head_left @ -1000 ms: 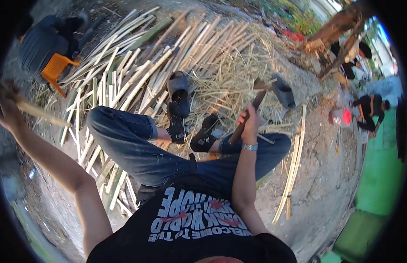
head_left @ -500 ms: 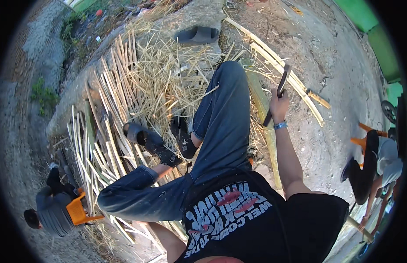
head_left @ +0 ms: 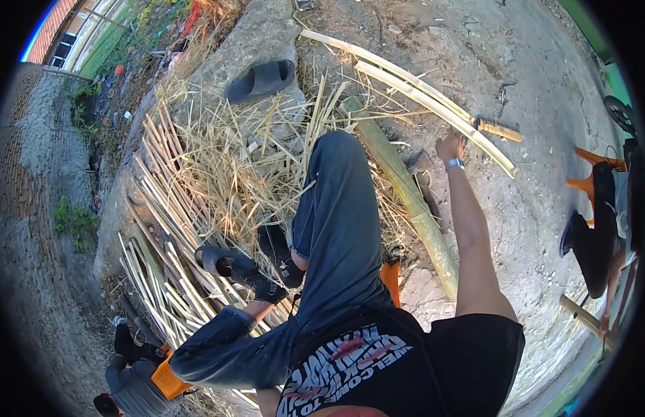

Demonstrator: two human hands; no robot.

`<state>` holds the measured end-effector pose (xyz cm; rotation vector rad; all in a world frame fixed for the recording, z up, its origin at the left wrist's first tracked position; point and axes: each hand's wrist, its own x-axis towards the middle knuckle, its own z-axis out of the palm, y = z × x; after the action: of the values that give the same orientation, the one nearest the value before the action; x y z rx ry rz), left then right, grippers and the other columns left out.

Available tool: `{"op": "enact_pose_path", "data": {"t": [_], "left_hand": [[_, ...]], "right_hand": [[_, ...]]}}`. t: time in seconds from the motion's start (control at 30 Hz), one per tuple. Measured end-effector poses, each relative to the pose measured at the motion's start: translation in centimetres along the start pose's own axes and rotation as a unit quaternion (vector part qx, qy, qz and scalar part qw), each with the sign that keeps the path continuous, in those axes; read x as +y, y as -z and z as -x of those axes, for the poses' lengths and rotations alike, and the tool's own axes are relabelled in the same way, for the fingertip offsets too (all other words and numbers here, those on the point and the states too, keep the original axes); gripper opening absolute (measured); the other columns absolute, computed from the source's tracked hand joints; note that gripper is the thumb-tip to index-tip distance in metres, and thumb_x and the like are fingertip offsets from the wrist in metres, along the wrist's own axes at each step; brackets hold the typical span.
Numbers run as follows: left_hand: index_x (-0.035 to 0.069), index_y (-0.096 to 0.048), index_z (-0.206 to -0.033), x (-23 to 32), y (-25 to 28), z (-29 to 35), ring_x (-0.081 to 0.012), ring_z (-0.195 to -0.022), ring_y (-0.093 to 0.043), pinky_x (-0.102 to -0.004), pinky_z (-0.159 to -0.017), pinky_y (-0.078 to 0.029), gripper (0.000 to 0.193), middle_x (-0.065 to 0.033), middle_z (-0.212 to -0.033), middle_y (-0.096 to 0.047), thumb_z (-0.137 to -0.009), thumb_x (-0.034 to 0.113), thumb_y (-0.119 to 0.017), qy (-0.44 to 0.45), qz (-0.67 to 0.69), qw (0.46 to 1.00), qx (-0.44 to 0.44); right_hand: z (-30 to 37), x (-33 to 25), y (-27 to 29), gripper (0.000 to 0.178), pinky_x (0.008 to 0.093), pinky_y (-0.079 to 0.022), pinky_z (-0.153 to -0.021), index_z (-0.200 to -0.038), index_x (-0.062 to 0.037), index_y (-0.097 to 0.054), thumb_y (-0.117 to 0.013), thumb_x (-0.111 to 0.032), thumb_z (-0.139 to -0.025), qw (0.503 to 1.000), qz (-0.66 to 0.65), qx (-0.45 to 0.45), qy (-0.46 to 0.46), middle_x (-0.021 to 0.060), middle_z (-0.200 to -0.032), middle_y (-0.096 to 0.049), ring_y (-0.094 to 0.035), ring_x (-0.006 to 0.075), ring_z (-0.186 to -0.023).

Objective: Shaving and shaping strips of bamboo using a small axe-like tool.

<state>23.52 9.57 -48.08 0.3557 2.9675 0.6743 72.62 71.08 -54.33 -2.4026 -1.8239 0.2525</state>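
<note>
My right hand (head_left: 450, 146), with a watch at the wrist, is stretched out low over the ground at the near edge of two long, pale split bamboo strips (head_left: 418, 95). Its fingers are bent downward and their tips are hidden, so a grip cannot be made out. A wooden handle (head_left: 501, 131) lies across the strips just beyond this hand. Between the hand and a thick green bamboo pole (head_left: 406, 191), a dark bar-like tool (head_left: 428, 194) rests on the ground. My left hand is out of sight behind my bent leg; only a bit of that arm shows.
Left of my legs spreads a pile of bamboo sticks (head_left: 162, 267) under shavings (head_left: 232, 160). A loose black slipper (head_left: 260, 81) lies ahead. One person (head_left: 138, 386) sits on an orange chair at lower left; another person's dark-clothed leg (head_left: 600, 233) shows at far right.
My right hand has let go of the dark tool, now on the ground by the pole, and has reached forward to the strips. My view has shifted, moving the scene around me.
</note>
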Motion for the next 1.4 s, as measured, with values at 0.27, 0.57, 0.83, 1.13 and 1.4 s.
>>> {"op": "enact_pose_path", "data": {"t": [0.27,0.57,0.83,1.13,1.4], "left_hand": [[0.000,-0.072,-0.115,-1.0,3.4,0.0,-0.0337,-0.086,-0.072,-0.0476,-0.073,-0.055,0.045,-0.0157,-0.099,-0.076,-0.103,0.041,-0.057,0.010,-0.024,1.000,-0.001],[0.000,-0.072,-0.116,-2.3,5.6,-1.1,-0.0330,-0.088,-0.072,-0.0468,-0.074,-0.055,0.045,-0.0150,-0.101,-0.076,-0.103,0.041,-0.058,0.017,0.020,0.999,0.042],[0.000,-0.071,-0.117,-11.3,16.4,-3.9,-0.0323,-0.089,-0.073,-0.0462,-0.075,-0.055,0.045,-0.0144,-0.102,-0.076,-0.102,0.041,-0.058,-0.017,0.098,0.961,0.258],[-0.005,-0.065,-0.128,-1.1,36.1,-6.2,-0.0231,-0.108,-0.068,-0.0374,-0.092,-0.056,0.041,-0.0158,-0.120,-0.071,-0.104,0.028,-0.058,-0.106,0.313,0.815,0.476],[-0.007,-0.055,-0.132,16.4,35.5,0.9,-0.0287,-0.102,-0.070,-0.0400,-0.090,-0.055,0.048,-0.0221,-0.118,-0.069,-0.098,0.026,-0.059,-0.335,0.633,0.678,0.166]], "right_hand": [[-6.9,-2.6,-0.9,0.062,0.0566,-0.037,-0.112,-0.150,-0.0150,-0.040,-0.062,-0.028,-0.093,0.992,0.081,-0.088,-0.045,0.0124,-0.157,-0.039,-0.041,0.0324,-0.144],[-5.2,1.8,-1.1,0.075,0.0594,-0.035,-0.109,-0.149,-0.0144,-0.045,-0.076,-0.040,-0.086,0.983,0.168,-0.027,0.072,0.0212,-0.155,-0.038,-0.033,0.0370,-0.146],[3.9,1.9,5.4,0.035,0.0541,-0.054,-0.075,-0.110,-0.0029,-0.055,-0.074,-0.017,-0.084,0.967,-0.191,0.011,0.169,0.0259,-0.092,-0.070,-0.068,0.0474,-0.088],[15.7,-2.0,23.1,0.046,0.0504,-0.056,-0.069,-0.112,0.0048,-0.057,-0.080,-0.022,-0.082,0.923,-0.254,0.173,0.231,0.0283,-0.086,-0.071,-0.071,0.0434,-0.076],[29.8,-15.4,37.3,0.023,0.0272,-0.049,-0.048,-0.109,0.0036,-0.055,-0.068,-0.007,-0.093,0.789,-0.432,-0.178,0.399,0.0067,-0.072,-0.063,-0.062,0.0135,-0.054]]}}
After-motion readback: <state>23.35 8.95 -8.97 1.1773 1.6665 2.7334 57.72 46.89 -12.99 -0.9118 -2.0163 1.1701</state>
